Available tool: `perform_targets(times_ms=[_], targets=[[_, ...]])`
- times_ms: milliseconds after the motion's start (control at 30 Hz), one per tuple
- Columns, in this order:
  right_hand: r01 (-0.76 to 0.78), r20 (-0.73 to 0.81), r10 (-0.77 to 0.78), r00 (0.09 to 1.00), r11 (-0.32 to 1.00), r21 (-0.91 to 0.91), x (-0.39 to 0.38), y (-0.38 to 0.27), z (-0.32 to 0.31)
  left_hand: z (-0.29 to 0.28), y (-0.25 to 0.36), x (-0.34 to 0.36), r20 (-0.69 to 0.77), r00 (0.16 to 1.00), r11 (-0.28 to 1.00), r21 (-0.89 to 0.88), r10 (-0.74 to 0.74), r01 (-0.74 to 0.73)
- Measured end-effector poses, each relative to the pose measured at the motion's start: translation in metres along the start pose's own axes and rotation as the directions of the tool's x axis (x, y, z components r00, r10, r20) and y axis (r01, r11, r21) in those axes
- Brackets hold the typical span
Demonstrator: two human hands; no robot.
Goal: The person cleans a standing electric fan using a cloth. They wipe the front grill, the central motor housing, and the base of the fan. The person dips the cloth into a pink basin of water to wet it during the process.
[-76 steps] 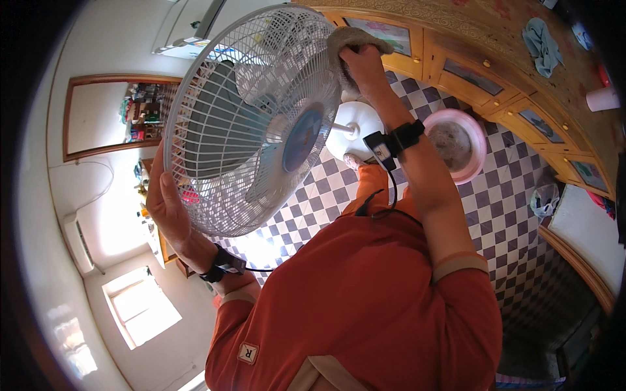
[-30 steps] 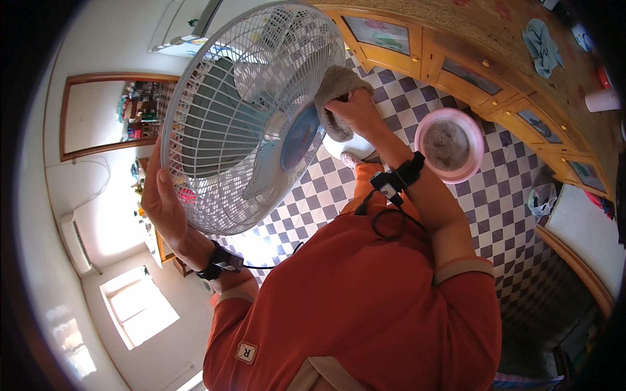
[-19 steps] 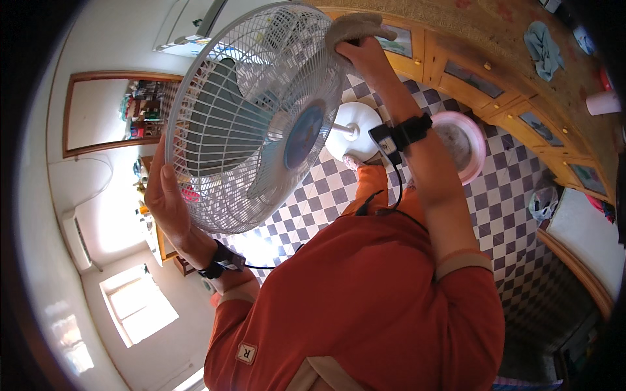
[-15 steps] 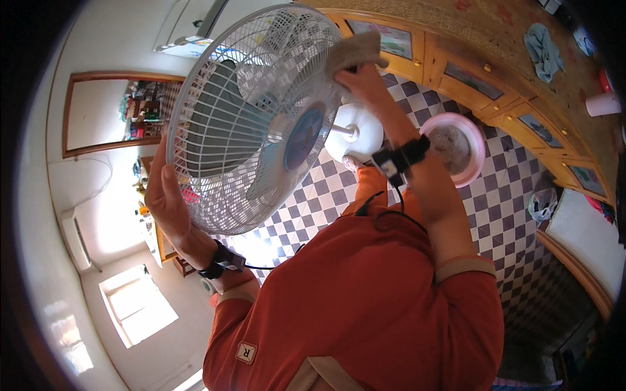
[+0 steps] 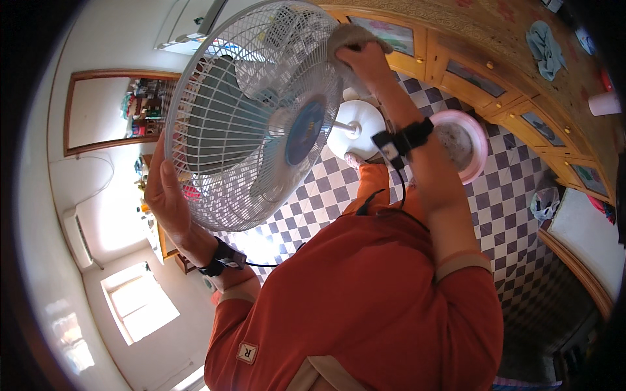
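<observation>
A standing fan with a white wire cage (image 5: 222, 176) and a blue centre disc fills the upper left of the view. Its round white base (image 5: 367, 130) rests on the floor by my foot. My left hand (image 5: 168, 195) is closed round the cage's left rim, its fingers partly hidden behind the wires. On the cage's right rim, my right hand (image 5: 365, 64) presses a grey-brown cloth (image 5: 352, 40) bunched in its fingers. Each wrist wears a black strap with a small device and a cable.
A pink basin (image 5: 479, 146) of murky water stands on the checkered floor (image 5: 313, 205) to the right. Wooden cabinets (image 5: 469, 75) curve along the far right, with a blue-grey cloth (image 5: 546, 51) and a pink cup (image 5: 604, 104) on top. A mirror (image 5: 98, 111) hangs on the left wall.
My right hand and the cloth have shifted slightly along the cage's right rim, and the cloth now drapes lower over it. My left hand keeps its place on the left rim.
</observation>
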State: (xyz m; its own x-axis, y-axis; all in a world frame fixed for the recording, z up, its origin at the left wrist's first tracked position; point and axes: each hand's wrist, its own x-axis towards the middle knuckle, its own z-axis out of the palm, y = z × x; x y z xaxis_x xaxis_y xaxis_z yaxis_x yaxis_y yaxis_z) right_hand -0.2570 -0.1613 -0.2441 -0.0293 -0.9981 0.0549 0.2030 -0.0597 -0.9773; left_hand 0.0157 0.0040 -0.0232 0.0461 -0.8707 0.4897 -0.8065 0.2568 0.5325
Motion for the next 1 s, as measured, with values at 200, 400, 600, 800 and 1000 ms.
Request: perform_targets(times_ms=[200, 400, 600, 800, 1000], targets=[[0.021, -0.021, -0.019, 1.0, 0.994, 0.104, 0.007, 0.007, 0.002, -0.001, -0.001, 0.0, 0.001, 1.0, 1.0, 0.014, 0.009, -0.009], [-0.27, 0.123, 0.281, 0.952, 0.958, -0.1, -0.066, -0.003, 0.02, 0.001, 0.0, -0.001, 0.004, 1.0, 0.998, -0.063, -0.024, 0.024], [-0.161, 0.082, 0.151, 0.985, 0.977, 0.14, -0.066, 0.033, 0.036, 0.001, 0.001, -0.002, 0.0, 1.0, 1.0, -0.016, 0.003, -0.003], [-0.066, 0.053, 0.064, 0.997, 0.997, 0.039, -0.019, -0.009, 0.006, 0.001, 0.001, 0.001, -0.02, 1.0, 1.0, -0.013, -0.001, 0.001], [-0.085, 0.051, 0.081, 0.995, 0.992, 0.095, 0.015, -0.002, 0.0, 0.001, 0.0, 0.001, -0.001, 1.0, 0.999, 0.024, 0.026, -0.026]])
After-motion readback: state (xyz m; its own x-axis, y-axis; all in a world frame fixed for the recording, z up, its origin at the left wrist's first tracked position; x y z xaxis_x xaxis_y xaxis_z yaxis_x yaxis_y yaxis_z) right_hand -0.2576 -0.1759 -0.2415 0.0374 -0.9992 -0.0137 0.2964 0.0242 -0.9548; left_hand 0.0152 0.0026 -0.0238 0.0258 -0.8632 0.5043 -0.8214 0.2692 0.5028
